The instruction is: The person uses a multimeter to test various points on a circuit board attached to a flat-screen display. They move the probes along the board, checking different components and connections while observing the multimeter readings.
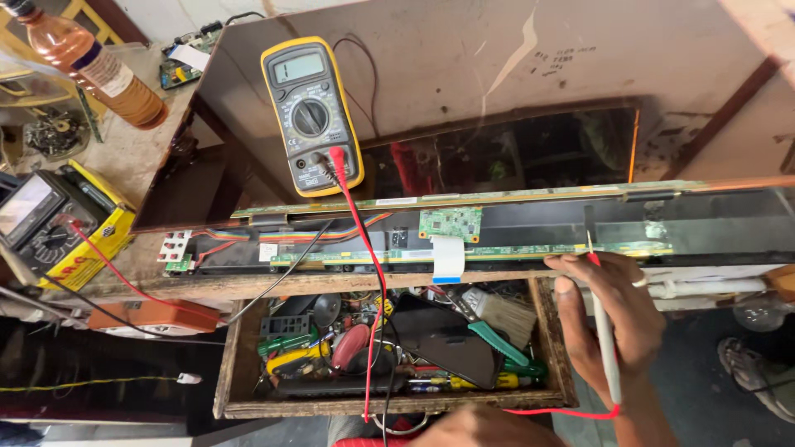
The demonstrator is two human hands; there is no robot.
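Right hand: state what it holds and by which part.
The right hand holds a red multimeter probe, gripped along its slim shaft, with the tip against the long circuit strip. The left hand is barely visible; its hold cannot be told.

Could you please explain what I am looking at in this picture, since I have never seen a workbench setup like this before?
The picture comes from a camera worn on a person's head, looking down at a repair bench. The right hand holds a white test probe with a red tip, its point resting on the long narrow circuit strip along the edge of a flat display panel. A red lead runs from the probe to the yellow multimeter leaning on the panel. The left hand shows only partly at the bottom edge, and I cannot tell if it holds anything. Below the bench edge, an open wooden drawer is full of tools, including a brush and green-handled pliers. A second meter lies at the left, near a plastic bottle.
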